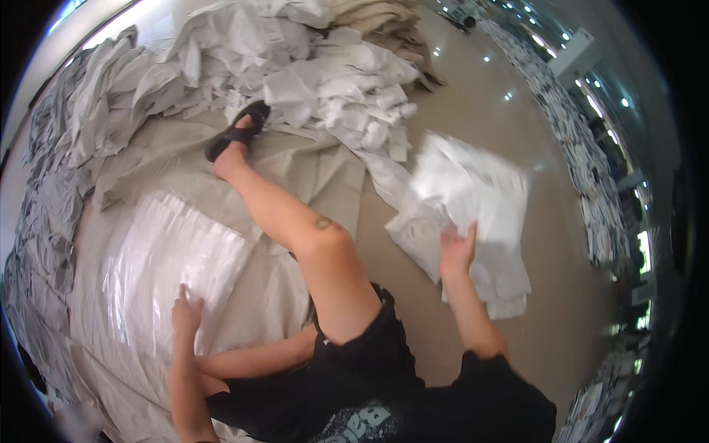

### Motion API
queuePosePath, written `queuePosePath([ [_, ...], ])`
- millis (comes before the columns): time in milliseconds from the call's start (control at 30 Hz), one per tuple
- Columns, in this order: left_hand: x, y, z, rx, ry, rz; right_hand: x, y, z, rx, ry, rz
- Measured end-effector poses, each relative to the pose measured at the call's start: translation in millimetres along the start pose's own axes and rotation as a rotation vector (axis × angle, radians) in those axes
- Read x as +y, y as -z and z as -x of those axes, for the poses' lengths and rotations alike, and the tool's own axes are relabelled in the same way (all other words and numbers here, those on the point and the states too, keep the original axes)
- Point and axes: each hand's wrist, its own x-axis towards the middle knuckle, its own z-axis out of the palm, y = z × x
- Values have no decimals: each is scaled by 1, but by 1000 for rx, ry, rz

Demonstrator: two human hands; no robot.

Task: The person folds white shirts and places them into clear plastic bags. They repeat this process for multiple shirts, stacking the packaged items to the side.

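My left hand (pixel 187 308) rests on a flat stack of clear plastic bags (pixel 162 258), its index finger stretched out and its thumb apart. The bags lie on a beige cloth at my left. Out to the right, my right hand (pixel 459 249) grips a flat white packet (pixel 473 184) by its near edge. The packet is smeared by motion, and most of the gripping fingers are hidden. Under and beside it on the floor lie white folded pieces (pixel 506 295), partly covered by the packet.
Heaped white garments (pixel 340 81) lie at the far side, with brown ones (pixel 384 22) behind. Grey garments (pixel 44 229) pile up along the left edge. My bent leg (pixel 303 229) stands between the hands, the foot in a black sandal (pixel 247 127). Long stacks (pixel 583 155) line the right.
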Motion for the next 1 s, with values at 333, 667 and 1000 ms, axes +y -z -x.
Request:
queuePosePath([
  [333,27,28,-16,-179,-274,117,214,-272,-95,-774,-208,567],
  [667,40,50,-24,-326,-120,235,393,-586,-140,-746,1266,1937],
  [1000,47,21,-38,-147,-363,225,337,-644,-79,-1205,491,642],
])
